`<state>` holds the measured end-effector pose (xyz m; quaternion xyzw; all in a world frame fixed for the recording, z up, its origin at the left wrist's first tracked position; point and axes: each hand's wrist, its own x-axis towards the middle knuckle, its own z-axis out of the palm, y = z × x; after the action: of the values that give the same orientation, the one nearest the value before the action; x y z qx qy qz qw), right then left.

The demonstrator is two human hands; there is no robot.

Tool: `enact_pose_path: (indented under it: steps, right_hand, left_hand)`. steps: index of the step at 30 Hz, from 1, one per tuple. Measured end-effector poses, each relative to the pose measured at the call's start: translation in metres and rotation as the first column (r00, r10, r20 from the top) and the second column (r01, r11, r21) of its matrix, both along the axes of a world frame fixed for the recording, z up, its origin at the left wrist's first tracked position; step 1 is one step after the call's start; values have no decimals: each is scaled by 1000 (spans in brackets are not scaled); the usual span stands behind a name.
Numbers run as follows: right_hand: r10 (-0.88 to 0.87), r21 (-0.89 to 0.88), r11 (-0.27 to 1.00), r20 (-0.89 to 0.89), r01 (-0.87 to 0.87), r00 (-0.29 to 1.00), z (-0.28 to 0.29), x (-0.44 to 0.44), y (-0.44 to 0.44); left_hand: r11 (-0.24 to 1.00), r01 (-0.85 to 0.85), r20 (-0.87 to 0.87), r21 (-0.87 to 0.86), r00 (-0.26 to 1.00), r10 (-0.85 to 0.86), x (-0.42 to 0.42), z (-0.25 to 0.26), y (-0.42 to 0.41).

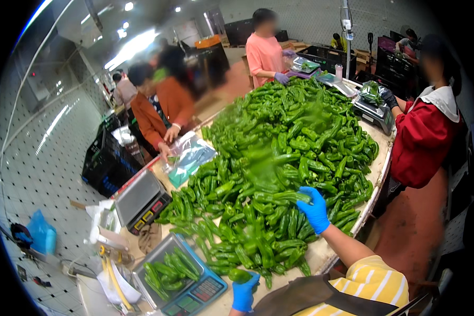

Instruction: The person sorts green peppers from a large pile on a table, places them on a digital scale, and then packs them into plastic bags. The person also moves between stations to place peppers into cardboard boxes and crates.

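My right hand (315,209), in a blue glove, reaches over the heap of green peppers (268,158) and grips a long green pepper (290,196). Near the table's front edge, my left hand (245,293), also blue-gloved, holds a green pepper (239,275); my palm is partly hidden. Just left of that hand stands a blue digital scale (205,290). Several green peppers (170,272) lie on its metal pan. The heap spreads across most of the pale tabletop (296,276).
A second scale (140,197) stands at left, by a person in orange (164,106) handling clear plastic bags (193,156). Across the table is a person in pink (264,59). At right, a person in red (422,134) has a bag on another scale (373,110). Black crates (108,158) stand left.
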<state>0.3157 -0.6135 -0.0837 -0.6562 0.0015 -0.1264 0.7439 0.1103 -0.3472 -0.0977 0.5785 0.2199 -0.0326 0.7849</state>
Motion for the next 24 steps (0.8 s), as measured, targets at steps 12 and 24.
enact_pose_path:
  steps: [12,24]
  right_hand:
    - [-183,-44,980,157,192,971,79,140,-57]
    - [-141,66,988,-23,142,990,110,142,-61]
  left_hand:
    - [996,62,-204,-68,976,-74,7,11,-4]
    - [995,28,-184,-95,982,-45,14,11,-9]
